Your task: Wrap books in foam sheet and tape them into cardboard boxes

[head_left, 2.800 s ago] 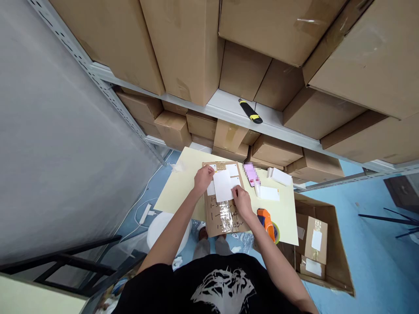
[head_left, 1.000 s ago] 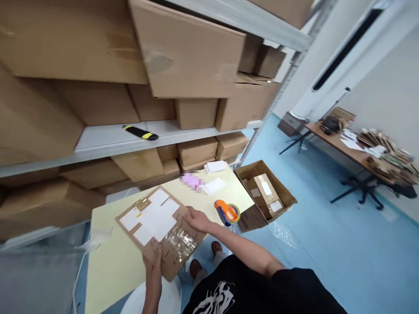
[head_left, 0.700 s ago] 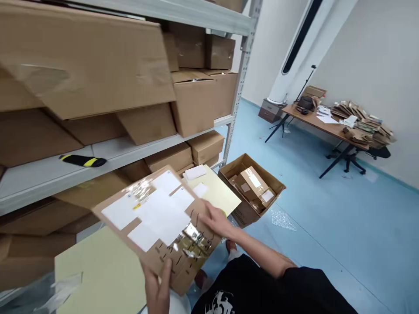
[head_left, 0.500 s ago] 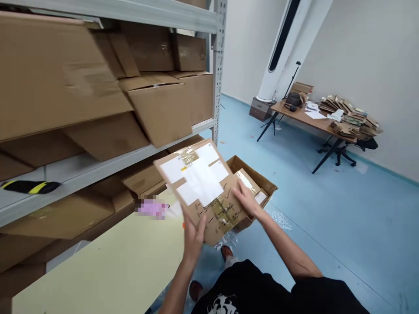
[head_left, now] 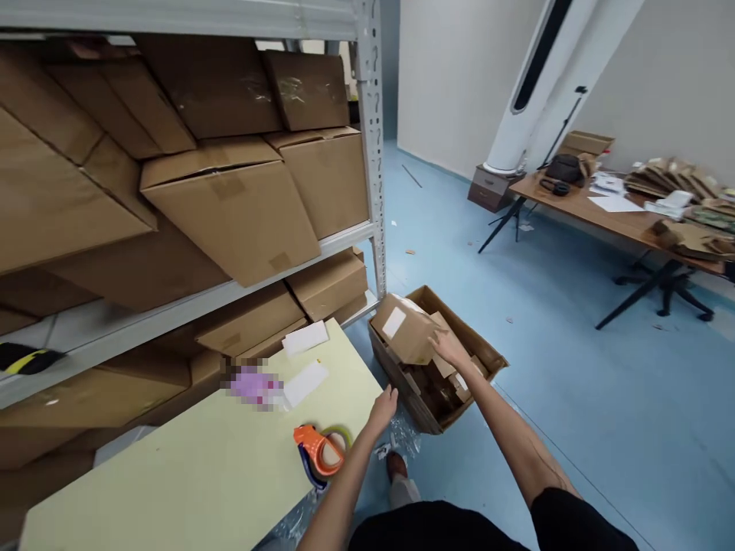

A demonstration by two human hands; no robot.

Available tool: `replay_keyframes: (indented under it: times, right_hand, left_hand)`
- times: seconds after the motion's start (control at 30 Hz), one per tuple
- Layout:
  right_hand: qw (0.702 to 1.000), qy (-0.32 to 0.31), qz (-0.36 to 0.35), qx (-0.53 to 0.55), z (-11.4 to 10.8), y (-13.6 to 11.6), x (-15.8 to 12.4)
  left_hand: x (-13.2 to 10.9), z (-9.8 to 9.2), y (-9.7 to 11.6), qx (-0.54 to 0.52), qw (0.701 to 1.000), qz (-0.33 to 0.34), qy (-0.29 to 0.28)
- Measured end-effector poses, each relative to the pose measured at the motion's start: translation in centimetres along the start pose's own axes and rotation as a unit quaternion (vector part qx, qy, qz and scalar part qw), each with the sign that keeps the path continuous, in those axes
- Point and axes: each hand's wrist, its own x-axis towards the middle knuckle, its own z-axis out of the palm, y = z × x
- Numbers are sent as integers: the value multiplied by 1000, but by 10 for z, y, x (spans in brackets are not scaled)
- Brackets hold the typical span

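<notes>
Above the open cardboard carton (head_left: 405, 394), the open right hand (head_left: 451, 348) rests its fingers on a labelled cardboard parcel (head_left: 402, 329), while the empty, loosely curled left hand (head_left: 382, 409) hangs near the orange tape dispenser (head_left: 318, 451).

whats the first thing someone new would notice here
The right hand draws the eye first, resting on a labelled cardboard parcel in an open carton on the blue floor. Beside it, the left hand is just past the edge of a pale yellow table, where an orange tape dispenser lies. Steel shelving packed with cardboard boxes fills the left side, and a wooden desk stands at the far right.
</notes>
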Motion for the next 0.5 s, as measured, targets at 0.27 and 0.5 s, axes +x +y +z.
replay_keyframes:
  times: [0.27, 0.5]
  right_hand:
    - [995, -59, -74, -31, 52, 11, -29]
    - [954, -185, -236, -1, 106, -45, -88]
  left_hand:
    - [-91, 21, -35, -14, 999, -40, -5]
    - [-148, 25, -33, -85, 987, -87, 100]
